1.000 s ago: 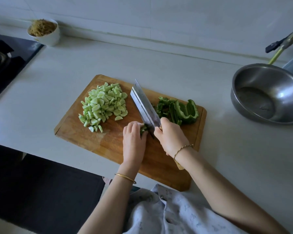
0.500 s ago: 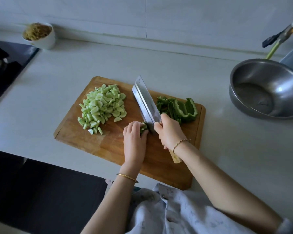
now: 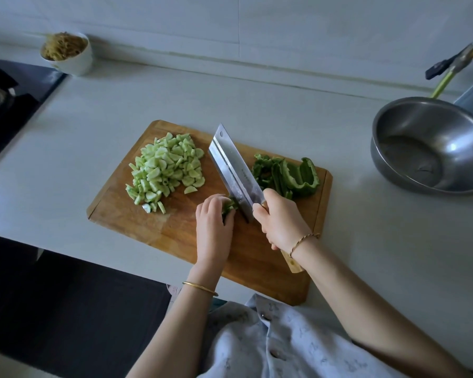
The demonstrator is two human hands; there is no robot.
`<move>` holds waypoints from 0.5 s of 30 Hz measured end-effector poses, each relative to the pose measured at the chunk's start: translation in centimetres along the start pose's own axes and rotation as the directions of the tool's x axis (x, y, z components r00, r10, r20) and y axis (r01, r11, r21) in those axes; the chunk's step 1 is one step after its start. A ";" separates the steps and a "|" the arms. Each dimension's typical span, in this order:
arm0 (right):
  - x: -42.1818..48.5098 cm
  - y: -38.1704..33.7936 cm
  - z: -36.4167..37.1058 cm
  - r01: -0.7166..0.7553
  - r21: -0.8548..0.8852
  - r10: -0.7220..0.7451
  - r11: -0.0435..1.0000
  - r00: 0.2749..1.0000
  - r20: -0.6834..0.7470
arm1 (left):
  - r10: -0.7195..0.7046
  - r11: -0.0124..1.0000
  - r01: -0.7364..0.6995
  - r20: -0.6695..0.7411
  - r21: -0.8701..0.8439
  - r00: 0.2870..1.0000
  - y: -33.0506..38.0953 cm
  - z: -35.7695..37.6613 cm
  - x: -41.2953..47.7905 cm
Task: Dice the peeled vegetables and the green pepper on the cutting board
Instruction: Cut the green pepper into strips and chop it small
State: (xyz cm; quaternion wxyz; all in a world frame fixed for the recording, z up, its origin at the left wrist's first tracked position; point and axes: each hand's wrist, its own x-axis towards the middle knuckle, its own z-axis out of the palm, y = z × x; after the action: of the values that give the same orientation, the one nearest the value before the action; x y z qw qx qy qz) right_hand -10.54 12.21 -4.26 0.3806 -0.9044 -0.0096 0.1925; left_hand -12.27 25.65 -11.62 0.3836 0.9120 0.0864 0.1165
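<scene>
Illumination is dim, cool and diffuse. Shadows around the right hand (image 3: 281, 222) gripping the cleaver (image 3: 235, 170) are soft. Well right of the grip, the steel bowl (image 3: 421, 126) carries a bright highlight. Wide-angle distortion bends the edges; the cup (image 3: 74, 61) far left of the grip is blurred.

Pale buttoned shirt (image 3: 271, 342) — gold bangle (image 3: 200, 288), corded bracelet (image 3: 303, 242).

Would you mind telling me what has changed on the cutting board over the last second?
Nothing visibly changed. The right hand still grips the cleaver, the left hand still holds the pepper strip at its blade; the diced pile and pepper pieces stayed put.
</scene>
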 end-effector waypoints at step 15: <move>0.8 -1.2 0.8 0.018 -0.269 -0.014 0.963 1.000 0.017 | 0.058 0.996 -0.056 -0.022 0.065 0.998 -0.1 0.4 0.3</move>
State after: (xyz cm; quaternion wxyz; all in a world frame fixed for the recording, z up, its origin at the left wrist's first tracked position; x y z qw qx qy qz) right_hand -9.91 13.70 -4.22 0.2560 -0.9461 -0.0459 0.1929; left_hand -11.86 25.56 -11.95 0.3495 0.9245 0.0688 0.1356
